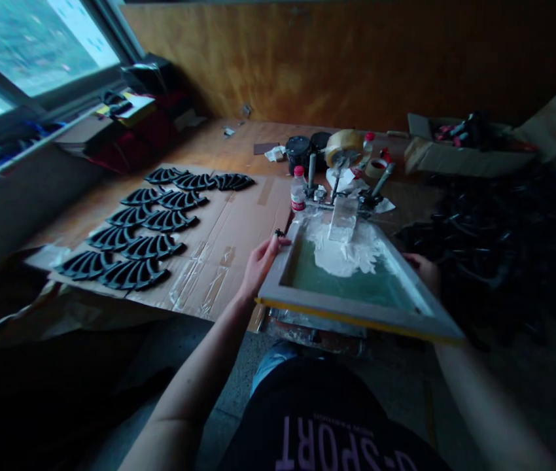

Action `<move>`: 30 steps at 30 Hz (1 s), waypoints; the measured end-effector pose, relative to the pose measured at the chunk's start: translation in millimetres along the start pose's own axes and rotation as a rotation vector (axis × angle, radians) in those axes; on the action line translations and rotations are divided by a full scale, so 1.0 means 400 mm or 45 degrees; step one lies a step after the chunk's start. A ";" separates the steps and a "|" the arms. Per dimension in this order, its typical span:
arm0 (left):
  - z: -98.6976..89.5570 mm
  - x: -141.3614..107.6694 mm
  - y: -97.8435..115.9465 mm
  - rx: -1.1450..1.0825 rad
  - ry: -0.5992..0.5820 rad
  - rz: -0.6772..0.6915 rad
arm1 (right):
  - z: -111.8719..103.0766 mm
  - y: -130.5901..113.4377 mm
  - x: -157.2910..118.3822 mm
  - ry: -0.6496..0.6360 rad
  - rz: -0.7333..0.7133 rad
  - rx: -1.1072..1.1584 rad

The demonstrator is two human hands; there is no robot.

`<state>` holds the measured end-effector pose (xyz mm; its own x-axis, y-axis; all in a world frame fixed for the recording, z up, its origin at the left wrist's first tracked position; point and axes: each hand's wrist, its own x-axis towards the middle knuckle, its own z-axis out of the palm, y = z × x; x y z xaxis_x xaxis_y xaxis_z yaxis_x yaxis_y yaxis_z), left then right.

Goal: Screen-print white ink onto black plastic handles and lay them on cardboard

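Observation:
In front of me is a screen printing frame (302, 288) with a grey border, a yellow front edge and a green mesh. White paste (341, 258) covers the far half of the mesh, and a pale flat squeegee (343, 219) stands in it. My left hand (260, 261) is at the frame's left side, thumb and finger closed on a small dark piece (278, 233) too small to identify. At the right side, my right hand (425, 271) curls against the frame's edge, its fingertips partly hidden. Metal clamps (369, 196) stand behind the frame.
Rows of black fan-shaped pieces (153, 245) lie on cardboard (239, 222) at left. Behind the frame are a red-capped bottle (298, 190), dark tubs (298, 154) and a tape roll (344, 145). An open box (469, 157) and a dark heap (498, 242) are at right.

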<state>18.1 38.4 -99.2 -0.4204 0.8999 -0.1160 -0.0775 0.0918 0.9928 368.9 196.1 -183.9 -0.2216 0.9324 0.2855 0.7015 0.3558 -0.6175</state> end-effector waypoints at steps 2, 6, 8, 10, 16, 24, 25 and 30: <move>-0.023 -0.029 -0.092 0.050 -0.065 -0.139 | 0.002 -0.059 0.029 0.047 -0.074 0.001; -0.029 -0.038 -0.268 0.127 -0.065 -0.281 | 0.084 -0.241 0.086 -0.058 -0.432 -0.150; -0.026 -0.028 -0.323 0.231 -0.038 -0.255 | 0.132 -0.305 0.099 -0.220 -0.515 -0.278; -0.025 -0.018 -0.350 0.286 -0.032 -0.237 | 0.166 -0.332 0.087 -0.397 -0.530 -0.379; -0.030 -0.017 -0.353 0.309 -0.022 -0.291 | 0.158 -0.299 -0.075 -0.558 -0.797 -0.435; -0.024 -0.018 -0.363 0.292 0.009 -0.274 | 0.105 -0.306 -0.086 -0.703 -0.969 -0.329; -0.024 -0.018 -0.361 0.282 0.009 -0.272 | 0.111 -0.306 -0.089 -0.625 -0.934 -0.354; -0.018 -0.023 -0.341 0.274 0.014 -0.296 | 0.120 -0.302 -0.130 -0.627 -1.017 -0.372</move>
<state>25.9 14.5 -233.6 -0.4235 0.8399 -0.3395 0.0201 0.3834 0.9234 263.2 107.7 -159.5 -0.9146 0.3704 0.1620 0.3479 0.9252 -0.1513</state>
